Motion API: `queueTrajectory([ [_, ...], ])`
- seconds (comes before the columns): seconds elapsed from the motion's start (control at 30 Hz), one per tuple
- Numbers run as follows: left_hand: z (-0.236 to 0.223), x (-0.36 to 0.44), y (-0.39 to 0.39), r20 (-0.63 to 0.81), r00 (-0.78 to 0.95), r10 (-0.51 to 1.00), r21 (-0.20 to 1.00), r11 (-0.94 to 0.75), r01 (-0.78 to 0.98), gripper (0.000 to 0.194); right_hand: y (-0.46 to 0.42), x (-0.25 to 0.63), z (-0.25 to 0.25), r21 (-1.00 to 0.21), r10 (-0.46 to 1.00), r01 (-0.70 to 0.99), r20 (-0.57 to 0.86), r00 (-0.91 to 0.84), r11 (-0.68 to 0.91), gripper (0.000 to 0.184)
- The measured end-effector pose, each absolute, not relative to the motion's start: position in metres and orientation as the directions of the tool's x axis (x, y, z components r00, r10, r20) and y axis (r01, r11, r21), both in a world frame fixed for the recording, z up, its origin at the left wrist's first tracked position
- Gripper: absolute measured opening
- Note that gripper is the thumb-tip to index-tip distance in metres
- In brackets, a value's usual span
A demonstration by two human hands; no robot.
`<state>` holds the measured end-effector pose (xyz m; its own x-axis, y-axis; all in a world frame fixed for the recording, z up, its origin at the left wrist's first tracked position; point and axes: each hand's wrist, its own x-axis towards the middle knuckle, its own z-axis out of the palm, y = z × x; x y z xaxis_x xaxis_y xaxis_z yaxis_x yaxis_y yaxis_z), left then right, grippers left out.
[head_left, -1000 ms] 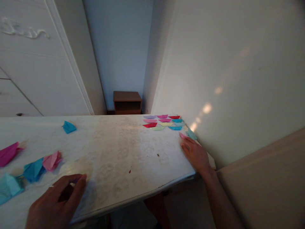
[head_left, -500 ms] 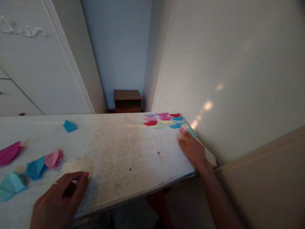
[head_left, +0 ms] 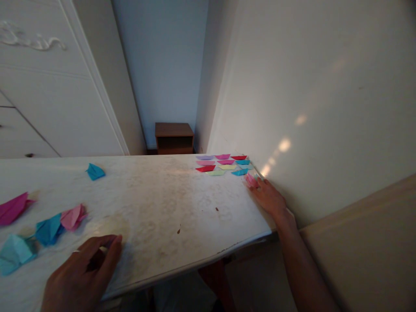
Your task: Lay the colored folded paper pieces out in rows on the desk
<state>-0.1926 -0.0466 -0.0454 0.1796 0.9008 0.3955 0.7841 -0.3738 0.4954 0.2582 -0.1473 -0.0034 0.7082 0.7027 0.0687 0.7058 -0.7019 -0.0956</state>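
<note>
At the table's right edge, my right hand [head_left: 269,197] has its fingers stretched out low over the surface. Its thumb and fingertips are close to a folded pink paper piece [head_left: 251,180]; whether they touch it I cannot make out. A bit of pale green paper shows by the fingertips, mostly covered by the hand. Above it lies a blue folded paper boat [head_left: 240,172]. My left hand [head_left: 82,271] rests at the near left, curled, thumb and index tips together with nothing visible between them. Beyond it lies a crumpled pink folded paper [head_left: 73,216], beside a blue one [head_left: 48,229].
Several flat paper boats in rows, among them a red one [head_left: 205,168] and a yellow one [head_left: 227,167], lie at the far right. More folded papers are at left: magenta [head_left: 14,210], light teal [head_left: 16,253], blue [head_left: 95,171]. A wall [head_left: 325,130] borders the table's right side.
My right hand has shifted right, off the pink paper, so more of that piece shows. The hand now covers most of the pale green paper. My left hand stays put.
</note>
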Motion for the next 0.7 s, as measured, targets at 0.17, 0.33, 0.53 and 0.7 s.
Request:
queueTrajectory([
  [0.17, -0.054, -0.201, -0.037, 0.437, 0.257, 0.862, 0.43, -0.452, 0.781, 0.032, -0.14, 0.252, 0.003, -0.063, 0.682, 0.683, 0.042, 0.73, -0.728, 0.046],
  [0.33, -0.056, -0.203, -0.038, 0.462, 0.326, 0.825, 0.392, -0.52, 0.759, 0.029, -0.143, 0.246, 0.0, -0.057, 0.72, 0.725, 0.091, 0.688, -0.686, 0.053],
  [0.53, -0.048, -0.195, -0.047, 0.422, 0.274, 0.864, 0.455, -0.463, 0.761, 0.034, -0.138, 0.244, 0.005, -0.035, 0.794, 0.81, 0.181, 0.581, -0.585, 0.052],
  [0.7, -0.041, -0.186, -0.055, 0.438, 0.207, 0.875, 0.472, -0.419, 0.775, 0.038, -0.111, 0.259, 0.022, 0.09, 0.921, 0.918, 0.09, 0.379, -0.387, 0.042],
])
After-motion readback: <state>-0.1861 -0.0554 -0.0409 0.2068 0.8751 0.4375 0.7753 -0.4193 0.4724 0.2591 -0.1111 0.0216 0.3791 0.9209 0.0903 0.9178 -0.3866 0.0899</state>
